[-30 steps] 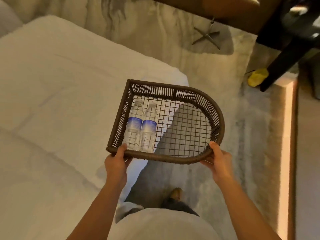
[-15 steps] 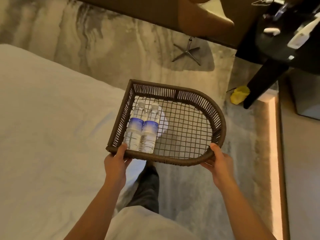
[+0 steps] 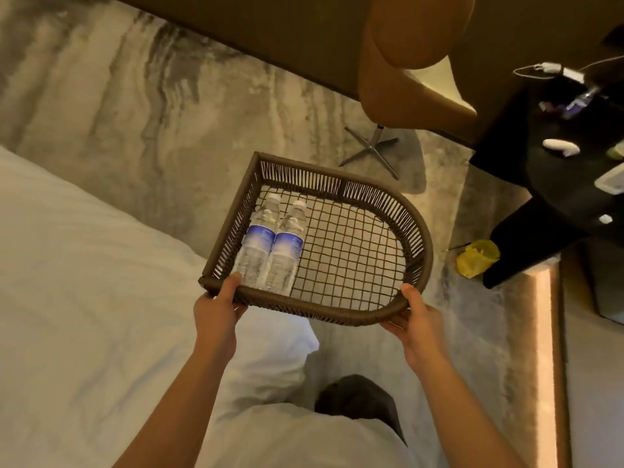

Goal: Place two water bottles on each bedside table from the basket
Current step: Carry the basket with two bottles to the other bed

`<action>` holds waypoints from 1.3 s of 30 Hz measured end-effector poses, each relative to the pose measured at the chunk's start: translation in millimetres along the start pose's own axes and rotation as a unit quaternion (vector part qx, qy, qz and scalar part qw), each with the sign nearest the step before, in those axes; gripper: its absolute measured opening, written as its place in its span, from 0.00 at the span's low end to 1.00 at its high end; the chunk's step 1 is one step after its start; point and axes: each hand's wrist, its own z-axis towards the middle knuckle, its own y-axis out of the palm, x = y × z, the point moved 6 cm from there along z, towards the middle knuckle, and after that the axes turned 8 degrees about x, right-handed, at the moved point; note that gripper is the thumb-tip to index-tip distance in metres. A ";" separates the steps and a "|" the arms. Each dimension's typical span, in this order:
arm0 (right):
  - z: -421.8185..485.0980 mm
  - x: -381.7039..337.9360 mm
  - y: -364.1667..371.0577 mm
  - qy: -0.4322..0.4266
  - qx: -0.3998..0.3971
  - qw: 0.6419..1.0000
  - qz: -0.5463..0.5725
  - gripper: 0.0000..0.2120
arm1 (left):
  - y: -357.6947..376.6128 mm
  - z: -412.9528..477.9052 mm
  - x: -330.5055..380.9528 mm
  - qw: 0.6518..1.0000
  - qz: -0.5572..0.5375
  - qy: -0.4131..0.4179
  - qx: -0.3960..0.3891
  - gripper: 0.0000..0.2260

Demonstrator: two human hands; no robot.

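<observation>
I carry a brown woven basket [image 3: 418, 238] with an open mesh floor in front of me, level, above the carpet. Two clear water bottles with blue labels lie side by side against its left wall: the left bottle [image 3: 257, 243] and the right bottle [image 3: 286, 247], caps pointing away from me. My left hand [image 3: 216, 307] grips the near rim at the left corner. My right hand [image 3: 417, 315] grips the near rim at the right. No bedside table is in view.
A white bed [image 3: 84, 282] fills the left, its corner just below the basket. Ahead stands an orange swivel chair [image 3: 405, 62] on a metal star base [image 3: 371, 152]. A black table [image 3: 547, 184] with small items is at right, a yellow object [image 3: 476, 258] at its foot.
I have walked forward past the bed's corner; the chair and black table are closer and larger. The basket now hangs over carpet, not bed. Both hands keep their grip.
</observation>
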 end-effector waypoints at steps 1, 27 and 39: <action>18.2 -12.4 13.0 0.001 -0.005 1.000 -0.004 0.15 | 17.1 11.4 5.8 1.000 -0.004 0.003 0.006 0.16; 344.1 -300.5 536.6 -0.050 -0.314 0.929 -0.191 0.16 | 267.0 277.9 167.3 0.927 -0.259 0.067 0.262 0.19; 282.3 -321.1 893.7 -0.069 -0.404 0.881 -0.236 0.13 | 189.9 490.2 351.9 0.887 -0.300 0.109 0.334 0.28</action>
